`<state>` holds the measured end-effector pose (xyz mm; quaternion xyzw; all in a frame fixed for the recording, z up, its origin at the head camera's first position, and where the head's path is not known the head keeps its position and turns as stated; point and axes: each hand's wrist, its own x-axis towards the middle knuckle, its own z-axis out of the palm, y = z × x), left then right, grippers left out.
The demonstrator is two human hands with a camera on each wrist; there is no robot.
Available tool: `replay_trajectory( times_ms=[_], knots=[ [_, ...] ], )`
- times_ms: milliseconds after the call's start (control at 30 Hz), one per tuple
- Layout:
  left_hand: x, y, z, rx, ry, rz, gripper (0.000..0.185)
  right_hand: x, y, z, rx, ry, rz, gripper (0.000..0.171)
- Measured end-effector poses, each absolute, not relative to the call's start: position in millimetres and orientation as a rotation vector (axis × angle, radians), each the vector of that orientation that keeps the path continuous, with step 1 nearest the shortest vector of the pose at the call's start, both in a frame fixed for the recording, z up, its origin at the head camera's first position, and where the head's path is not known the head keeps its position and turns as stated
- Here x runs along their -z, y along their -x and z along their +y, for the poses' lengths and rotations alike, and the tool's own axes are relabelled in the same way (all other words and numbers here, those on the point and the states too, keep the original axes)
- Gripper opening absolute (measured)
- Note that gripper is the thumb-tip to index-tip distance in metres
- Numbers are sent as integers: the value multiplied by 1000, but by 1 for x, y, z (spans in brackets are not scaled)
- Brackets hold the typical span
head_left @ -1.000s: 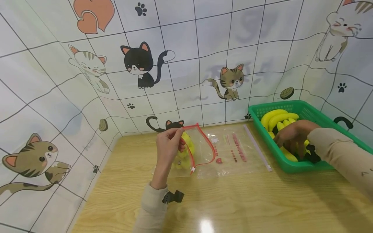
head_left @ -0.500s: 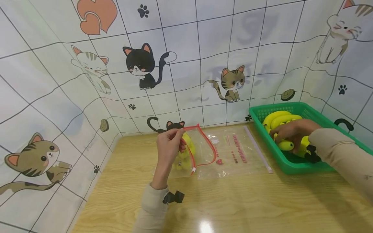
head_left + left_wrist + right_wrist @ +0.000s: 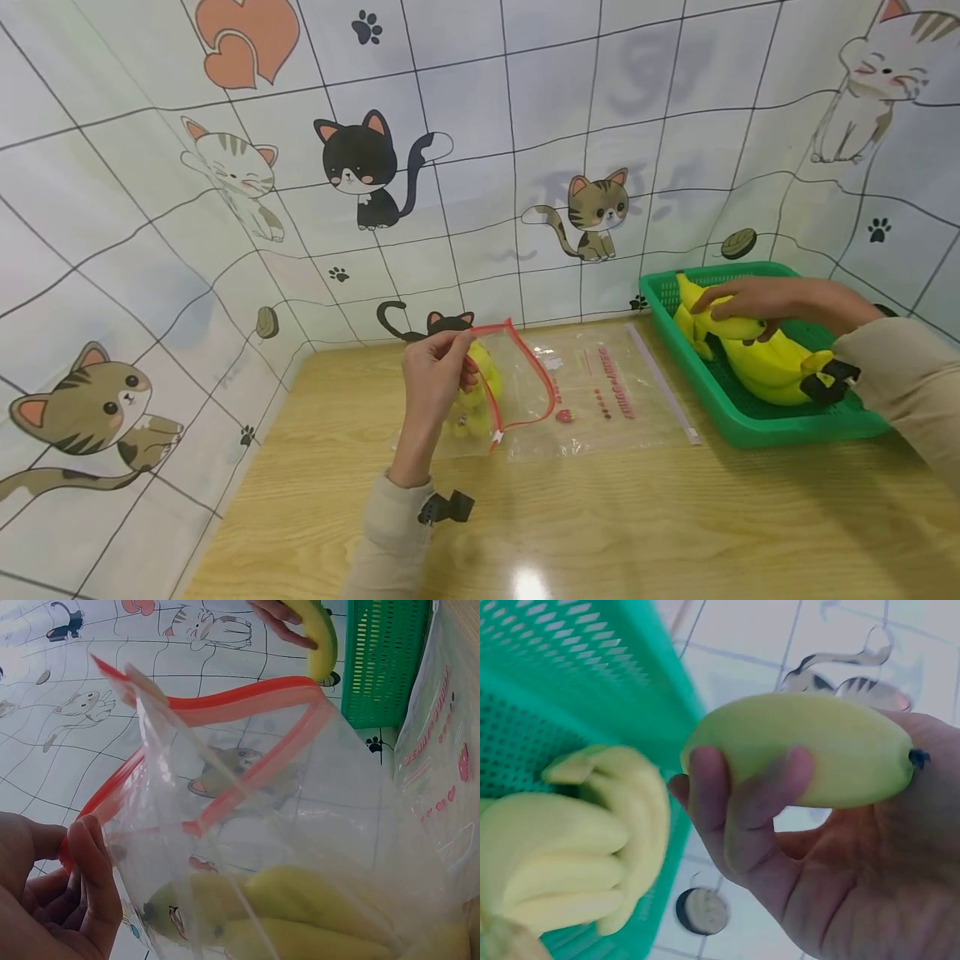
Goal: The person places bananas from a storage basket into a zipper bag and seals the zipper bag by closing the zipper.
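Note:
My left hand (image 3: 433,379) pinches the red zip edge of a clear zip bag (image 3: 315,780), whose mouth gapes. Yellow bananas (image 3: 300,907) lie inside that bag, showing through the plastic. At the right, my right hand (image 3: 783,298) holds a single banana (image 3: 731,323) over the green basket (image 3: 795,433). In the right wrist view, fingers (image 3: 754,799) curl round this banana, its dark tip pointing toward the palm. Below it in the basket are bunched bananas (image 3: 772,367), also seen in the left part of the right wrist view.
A second clear bag (image 3: 600,367) with pink print and a pale purple zip edge lies flat on the wooden table (image 3: 585,525), between the red-edged bag and the basket. Behind stands a wall covering (image 3: 480,192) printed with cats.
My right hand has lifted a banana up from among the others in the basket. The left hand keeps its pinch on the bag edge, unmoved.

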<state>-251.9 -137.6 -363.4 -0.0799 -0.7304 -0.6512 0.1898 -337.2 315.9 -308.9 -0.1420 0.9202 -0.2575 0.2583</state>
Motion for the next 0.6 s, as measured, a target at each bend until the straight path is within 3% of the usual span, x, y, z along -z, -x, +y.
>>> replay_trajectory(
  times_ms=[367, 600],
  knots=[
    [364, 252, -138, 1843, 224, -2048, 19, 285, 297, 258, 696, 674, 2698, 58],
    [364, 253, -139, 1834, 236, -2040, 18, 271, 265, 214, 838, 724, 2607, 56]
  ],
)
